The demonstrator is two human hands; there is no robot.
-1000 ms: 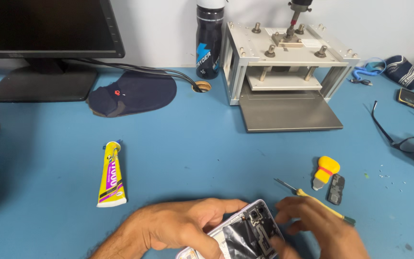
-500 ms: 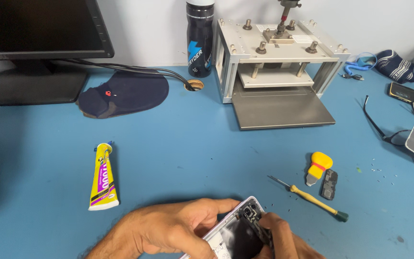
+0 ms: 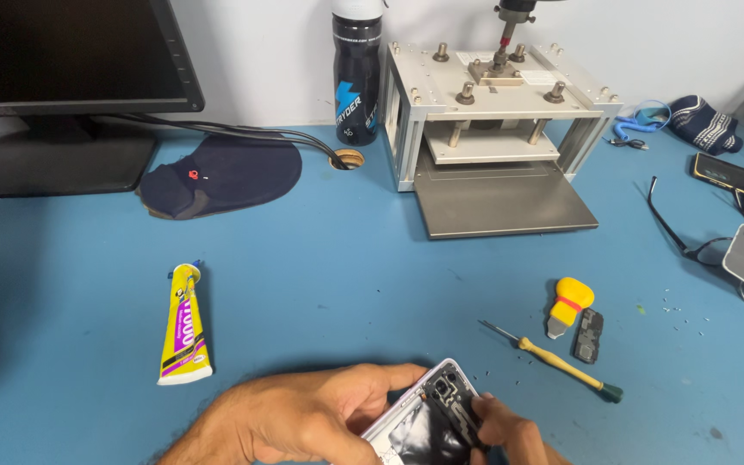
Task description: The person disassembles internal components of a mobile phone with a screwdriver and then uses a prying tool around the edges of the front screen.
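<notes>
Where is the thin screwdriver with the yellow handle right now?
The thin yellow-handled screwdriver lies flat on the blue table, to the right of the hands, just below the small yellow-and-red pry tool and above the right hand.

On the blue workbench point(image 3: 320, 275): two hands, a left hand point(image 3: 303, 418) and a right hand point(image 3: 510, 430), one opened phone point(image 3: 428, 418), one screwdriver point(image 3: 553, 362), one yellow glue tube point(image 3: 184, 325), one yellow pry tool point(image 3: 568, 303), one metal press point(image 3: 492, 112), one dark bottle point(image 3: 357, 73), one monitor point(image 3: 62, 60) and one cap point(image 3: 221, 175).

Glue tube point(image 3: 185, 325), screwdriver point(image 3: 554, 362), press point(image 3: 492, 112)
</notes>
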